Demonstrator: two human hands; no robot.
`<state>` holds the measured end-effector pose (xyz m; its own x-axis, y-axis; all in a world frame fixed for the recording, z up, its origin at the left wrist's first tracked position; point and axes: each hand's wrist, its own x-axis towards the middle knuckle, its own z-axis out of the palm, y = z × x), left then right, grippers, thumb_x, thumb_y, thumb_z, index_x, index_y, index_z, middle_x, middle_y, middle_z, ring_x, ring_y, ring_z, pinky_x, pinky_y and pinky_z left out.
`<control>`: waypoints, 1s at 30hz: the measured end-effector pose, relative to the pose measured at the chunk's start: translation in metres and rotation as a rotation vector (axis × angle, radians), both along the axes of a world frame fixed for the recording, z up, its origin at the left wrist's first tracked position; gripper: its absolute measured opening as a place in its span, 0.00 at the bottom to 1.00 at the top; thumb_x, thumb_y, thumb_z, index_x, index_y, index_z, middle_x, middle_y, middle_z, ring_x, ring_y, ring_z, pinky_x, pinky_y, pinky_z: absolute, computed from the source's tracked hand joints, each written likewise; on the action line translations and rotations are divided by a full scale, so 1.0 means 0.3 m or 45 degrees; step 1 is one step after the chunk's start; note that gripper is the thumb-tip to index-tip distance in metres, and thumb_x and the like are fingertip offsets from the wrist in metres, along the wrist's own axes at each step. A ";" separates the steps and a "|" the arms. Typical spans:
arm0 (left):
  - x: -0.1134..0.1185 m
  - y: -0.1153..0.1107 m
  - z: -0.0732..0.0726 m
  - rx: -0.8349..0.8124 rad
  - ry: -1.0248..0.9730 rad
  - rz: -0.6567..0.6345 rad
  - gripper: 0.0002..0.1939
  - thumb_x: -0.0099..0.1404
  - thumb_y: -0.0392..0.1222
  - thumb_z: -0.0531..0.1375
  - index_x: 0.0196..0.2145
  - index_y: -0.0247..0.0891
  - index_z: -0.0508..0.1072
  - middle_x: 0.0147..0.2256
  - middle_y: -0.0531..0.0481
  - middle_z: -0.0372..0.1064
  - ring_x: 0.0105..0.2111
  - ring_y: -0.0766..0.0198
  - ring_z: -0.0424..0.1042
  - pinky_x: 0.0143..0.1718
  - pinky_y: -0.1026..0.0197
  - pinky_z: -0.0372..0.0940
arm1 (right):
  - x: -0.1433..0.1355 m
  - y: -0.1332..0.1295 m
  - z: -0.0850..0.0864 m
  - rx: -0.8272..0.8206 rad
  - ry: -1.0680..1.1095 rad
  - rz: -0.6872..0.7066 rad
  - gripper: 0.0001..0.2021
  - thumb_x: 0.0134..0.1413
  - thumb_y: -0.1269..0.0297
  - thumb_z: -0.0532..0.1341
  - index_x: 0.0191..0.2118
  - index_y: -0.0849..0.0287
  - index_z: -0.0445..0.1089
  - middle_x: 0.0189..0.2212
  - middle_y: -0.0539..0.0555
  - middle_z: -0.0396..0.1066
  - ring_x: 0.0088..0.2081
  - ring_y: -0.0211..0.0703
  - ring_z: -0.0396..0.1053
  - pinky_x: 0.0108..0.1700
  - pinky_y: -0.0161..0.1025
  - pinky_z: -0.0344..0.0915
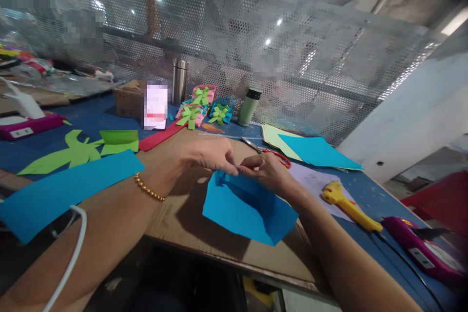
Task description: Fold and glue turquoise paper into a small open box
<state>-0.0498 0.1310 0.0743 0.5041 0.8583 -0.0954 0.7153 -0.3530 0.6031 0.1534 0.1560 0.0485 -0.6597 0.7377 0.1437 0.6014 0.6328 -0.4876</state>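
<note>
Bare forearms (91, 243) are reaching in from the lower corners; left hand (212, 153) and right hand (269, 169) are pinching blue paper (252, 212) between their fingers, just below frame centre, over brown cardboard (175, 200).

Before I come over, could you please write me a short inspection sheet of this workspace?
Surface: cardboard sheet on a blue table.
Job's things: creased blue paper, in hand.
Clutter: green paper cutout, red-handled scissors, yellow glue gun, steel flask, green bottle.
Hands: left hand and right hand at the paper's far edge.
Cables: black cord from the glue gun; white cable at lower left.
Surroundings: perforated metal screen behind the table.
</note>
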 end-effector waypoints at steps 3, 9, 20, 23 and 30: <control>-0.006 0.010 -0.012 -0.015 -0.013 -0.013 0.12 0.54 0.47 0.62 0.20 0.36 0.71 0.18 0.55 0.58 0.21 0.68 0.54 0.25 0.61 0.46 | -0.003 -0.005 0.003 -0.016 -0.019 0.050 0.25 0.56 0.44 0.56 0.21 0.63 0.66 0.18 0.47 0.52 0.23 0.33 0.47 0.24 0.35 0.43; -0.013 0.019 -0.030 0.003 -0.053 -0.084 0.10 0.53 0.44 0.62 0.19 0.36 0.72 0.17 0.55 0.55 0.20 0.68 0.52 0.25 0.61 0.45 | -0.003 -0.011 0.006 0.008 -0.041 0.081 0.26 0.58 0.44 0.55 0.22 0.64 0.68 0.20 0.48 0.56 0.24 0.33 0.49 0.25 0.35 0.45; -0.016 -0.003 0.007 0.039 0.015 -0.147 0.08 0.53 0.37 0.57 0.24 0.36 0.76 0.19 0.55 0.60 0.21 0.69 0.54 0.25 0.61 0.45 | 0.050 0.019 0.046 -0.266 0.035 0.136 0.28 0.58 0.40 0.55 0.26 0.62 0.72 0.22 0.52 0.68 0.24 0.36 0.62 0.28 0.34 0.58; -0.021 -0.003 0.012 0.083 0.078 -0.097 0.08 0.52 0.38 0.58 0.26 0.36 0.78 0.19 0.54 0.64 0.22 0.69 0.57 0.25 0.62 0.46 | 0.083 0.032 0.069 -0.398 0.003 0.167 0.28 0.57 0.39 0.56 0.32 0.63 0.76 0.28 0.56 0.75 0.30 0.41 0.69 0.34 0.36 0.64; -0.016 -0.015 0.024 0.140 0.153 -0.041 0.09 0.52 0.38 0.58 0.27 0.37 0.80 0.20 0.53 0.66 0.22 0.68 0.59 0.24 0.62 0.46 | 0.085 0.009 0.090 -0.244 -0.213 0.207 0.28 0.56 0.41 0.58 0.19 0.60 0.60 0.17 0.45 0.53 0.21 0.31 0.49 0.23 0.33 0.46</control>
